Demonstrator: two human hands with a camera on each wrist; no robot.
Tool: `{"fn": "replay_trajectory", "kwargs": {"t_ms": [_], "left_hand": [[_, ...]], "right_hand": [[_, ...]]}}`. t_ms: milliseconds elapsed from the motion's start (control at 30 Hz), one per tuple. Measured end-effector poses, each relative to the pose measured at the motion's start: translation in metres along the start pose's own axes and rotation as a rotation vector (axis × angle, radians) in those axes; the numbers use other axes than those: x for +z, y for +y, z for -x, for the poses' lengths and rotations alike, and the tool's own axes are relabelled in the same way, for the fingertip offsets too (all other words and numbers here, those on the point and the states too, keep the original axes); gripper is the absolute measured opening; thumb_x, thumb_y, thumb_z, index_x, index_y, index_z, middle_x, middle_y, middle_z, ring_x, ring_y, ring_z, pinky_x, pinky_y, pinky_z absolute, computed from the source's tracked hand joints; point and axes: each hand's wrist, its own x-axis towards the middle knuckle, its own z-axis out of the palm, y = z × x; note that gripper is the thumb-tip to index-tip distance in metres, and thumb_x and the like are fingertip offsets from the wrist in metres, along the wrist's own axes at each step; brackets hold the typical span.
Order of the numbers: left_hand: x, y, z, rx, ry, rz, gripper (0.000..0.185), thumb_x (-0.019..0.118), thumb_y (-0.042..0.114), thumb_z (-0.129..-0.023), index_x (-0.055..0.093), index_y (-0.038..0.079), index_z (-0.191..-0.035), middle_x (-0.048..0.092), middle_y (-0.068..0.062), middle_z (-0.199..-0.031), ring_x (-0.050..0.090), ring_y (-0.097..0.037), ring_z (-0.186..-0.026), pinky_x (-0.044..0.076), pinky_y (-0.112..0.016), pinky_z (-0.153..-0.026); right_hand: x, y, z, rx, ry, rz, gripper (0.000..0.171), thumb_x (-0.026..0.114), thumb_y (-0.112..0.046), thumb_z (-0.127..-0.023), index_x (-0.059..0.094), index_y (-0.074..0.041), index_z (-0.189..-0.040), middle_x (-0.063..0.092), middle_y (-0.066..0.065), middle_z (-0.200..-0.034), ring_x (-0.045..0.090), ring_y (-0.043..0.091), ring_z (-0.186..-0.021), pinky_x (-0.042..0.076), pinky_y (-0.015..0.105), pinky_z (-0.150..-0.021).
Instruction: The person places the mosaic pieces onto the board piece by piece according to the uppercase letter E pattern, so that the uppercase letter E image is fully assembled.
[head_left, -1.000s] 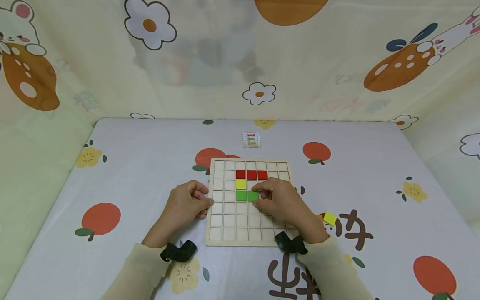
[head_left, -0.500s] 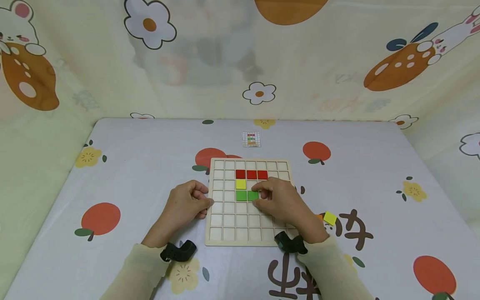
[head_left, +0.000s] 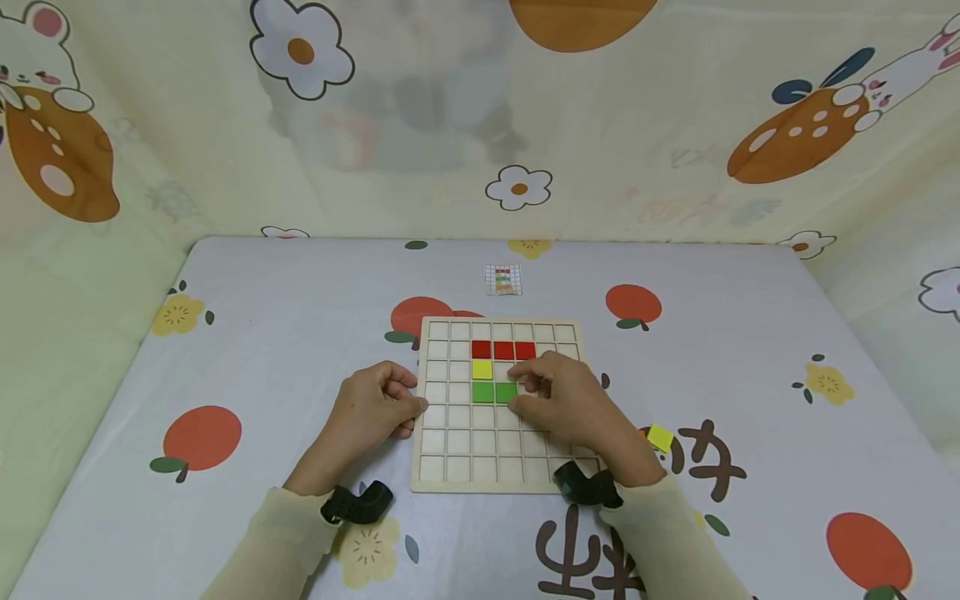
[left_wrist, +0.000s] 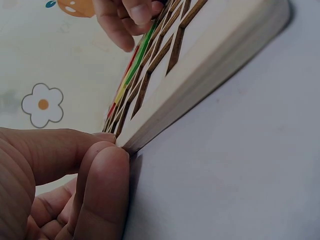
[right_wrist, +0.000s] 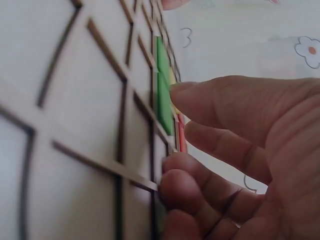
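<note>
A wooden grid board (head_left: 459, 442) lies on the table. Set in its cells are three red tiles (head_left: 503, 350), one yellow tile (head_left: 482, 369) and two green tiles (head_left: 483, 392). At the board's left edge my left hand (head_left: 373, 404) pinches the rim between thumb and forefinger, clearest in the left wrist view. My right hand (head_left: 572, 408) hovers over the right part of the grid, thumb and forefinger apart just right of the green tiles. Nothing shows between those fingertips in the right wrist view. The cells under that hand are hidden.
A small printed card (head_left: 503, 279) with a coloured grid pattern lies beyond the board. Right of my right wrist, a loose yellow tile (head_left: 660, 437) rests on the patterned tablecloth, a bit of orange beside it. A printed curtain (head_left: 420, 192) closes the back.
My right hand has drawn slightly right, and its thumb and forefinger have come off the right green tile, which stays in its cell. The left hand has not moved.
</note>
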Motion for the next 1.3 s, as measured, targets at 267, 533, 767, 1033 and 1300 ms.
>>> {"fn": "replay_trajectory", "kwargs": {"t_ms": [267, 533, 767, 1033, 1300], "left_hand": [[-0.002, 0.001, 0.003, -0.004, 0.01, -0.024, 0.023, 0.077, 0.002, -0.089, 0.065, 0.001, -0.108, 0.067, -0.008, -0.08, 0.064, -0.014, -0.057, 0.06, -0.026, -0.058], [-0.005, 0.0, 0.002, -0.008, 0.015, -0.031, 0.025, 0.079, 0.003, -0.089, 0.065, 0.001, -0.11, 0.067, -0.008, -0.079, 0.064, -0.013, -0.057, 0.06, -0.026, -0.058], [-0.004, 0.003, 0.003, -0.01, 0.02, -0.05, 0.024, 0.078, 0.004, -0.09, 0.065, 0.001, -0.11, 0.067, -0.008, -0.079, 0.064, -0.014, -0.057, 0.06, -0.025, -0.057], [-0.002, 0.004, 0.004, -0.024, 0.024, -0.055, 0.025, 0.078, 0.003, -0.09, 0.064, 0.001, -0.11, 0.067, -0.008, -0.08, 0.063, -0.014, -0.057, 0.059, -0.025, -0.058], [0.0, 0.002, 0.002, -0.001, 0.012, -0.044, 0.025, 0.079, 0.002, -0.089, 0.064, 0.0, -0.109, 0.067, -0.008, -0.079, 0.063, -0.014, -0.057, 0.06, -0.025, -0.058]], "right_hand": [[-0.025, 0.003, 0.009, 0.005, 0.072, 0.027, 0.041, 0.081, -0.012, -0.089, 0.071, -0.005, -0.128, 0.069, 0.012, -0.11, 0.065, 0.024, -0.093, 0.055, 0.036, -0.076], [-0.051, 0.028, 0.043, 0.094, 0.108, 0.074, 0.042, 0.081, -0.015, -0.091, 0.071, -0.004, -0.13, 0.07, 0.011, -0.108, 0.064, 0.023, -0.09, 0.054, 0.03, -0.067], [-0.056, 0.046, 0.071, 0.146, 0.083, 0.111, 0.03, 0.085, -0.014, -0.086, 0.078, -0.006, -0.114, 0.065, 0.002, -0.095, 0.054, 0.017, -0.078, 0.046, 0.025, -0.056], [-0.055, 0.05, 0.079, 0.179, 0.021, 0.147, 0.031, 0.091, -0.016, -0.079, 0.08, -0.007, -0.107, 0.059, 0.002, -0.093, 0.049, 0.018, -0.077, 0.042, 0.025, -0.057], [-0.056, 0.053, 0.074, 0.204, 0.022, 0.158, 0.022, 0.088, -0.014, -0.081, 0.075, -0.011, -0.098, 0.058, 0.002, -0.088, 0.052, 0.02, -0.08, 0.047, 0.027, -0.064]]}}
